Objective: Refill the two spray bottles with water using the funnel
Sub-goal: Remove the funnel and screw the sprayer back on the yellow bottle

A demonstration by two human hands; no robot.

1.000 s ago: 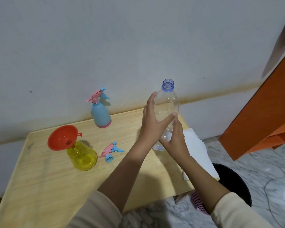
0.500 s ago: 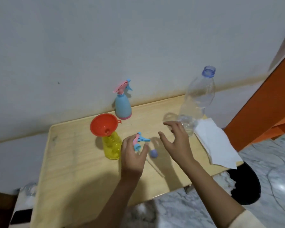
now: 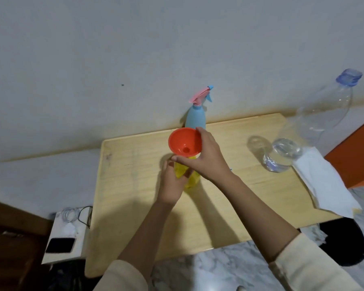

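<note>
Over wooden table (image 3: 135, 185): left hand's (image 3: 170, 183) grip on yellow bottle (image 3: 193, 177), right hand's (image 3: 210, 158) on conical (plastic) funnel (image 3: 181, 141)

White wall (image 3: 114, 59), wooden table (image 3: 135, 196), marble floor (image 3: 219, 269).

Yellow spray btl (image 3: 191, 178): translucent, trigger head off, upright approx. centre of table (image 3: 135, 185); lower body gripped by left hand (image 3: 172, 183), largely hidden. Funnel (image 3: 182, 141): orange, mouth up, tilted slightly twd camera, held directly over yellow btl neck; rim pinched by right hand (image 3: 208, 156), thumb at near edge, fingers at far edge. Spout seated in neck or not: not determinable. Blue spray btl (image 3: 195, 118): opaque, pink/blue trigger head fitted, upright at table's back edge, just behind funnel. Clear water btl (image 3: 315, 122): uncapped, blue neck ring, upright at back right, well apart from the rest; little water seen at bottom.
</note>
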